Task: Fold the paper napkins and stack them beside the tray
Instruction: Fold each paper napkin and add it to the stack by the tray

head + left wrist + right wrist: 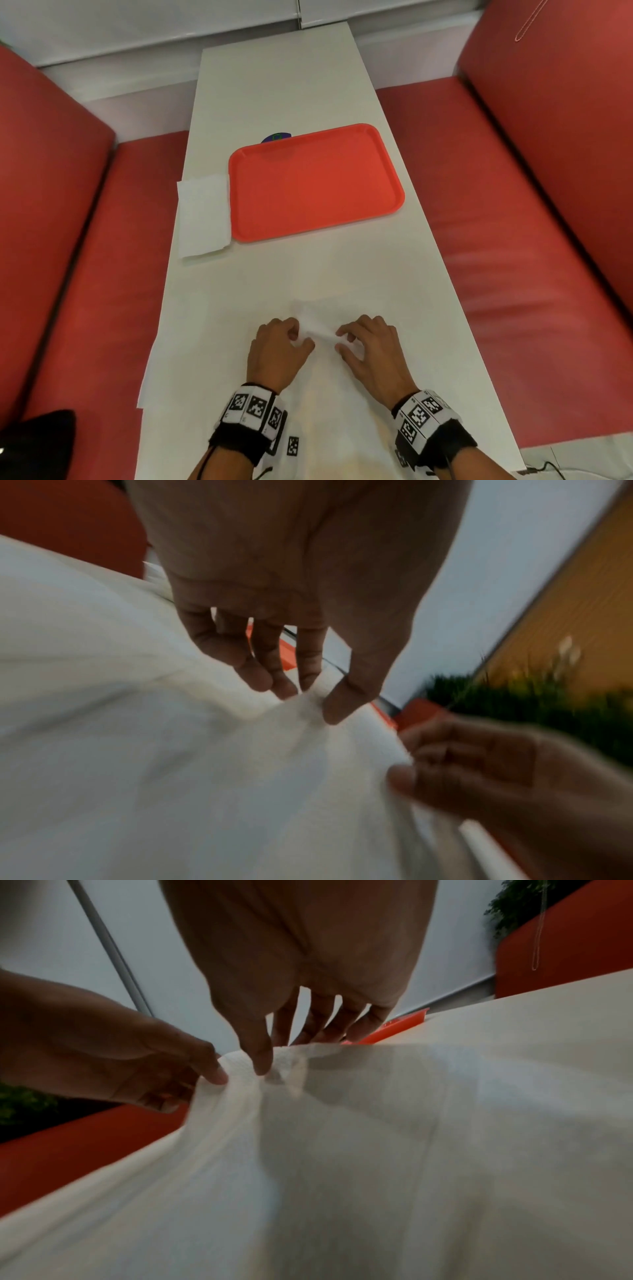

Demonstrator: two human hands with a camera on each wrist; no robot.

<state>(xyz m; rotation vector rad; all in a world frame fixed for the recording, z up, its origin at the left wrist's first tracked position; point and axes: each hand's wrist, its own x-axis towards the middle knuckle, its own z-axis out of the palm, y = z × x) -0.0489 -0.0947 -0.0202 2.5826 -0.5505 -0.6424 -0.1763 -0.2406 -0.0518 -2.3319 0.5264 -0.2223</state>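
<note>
I see a long white table (274,85), an orange tray (315,185) and a folded napkin stack (203,214) touching its left side. Near me, my left hand (277,349) and right hand (371,353) each pinch one raised, unfolded napkin (317,330). Pulling apart could tear this thin paper.

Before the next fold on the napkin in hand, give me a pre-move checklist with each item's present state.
1. Left hand pinches the napkin: ok.
2. Right hand pinches the same napkin: ok.
3. Napkin edge lifted off the table: ok, seen in both wrist views.
4. Napkin corners aligned: cannot tell, blurred.
5. Folded stack lies beside the tray, on its left: ok.
6. Stack edges square: not ok, the lower sheet sticks out at the near edge.
</note>
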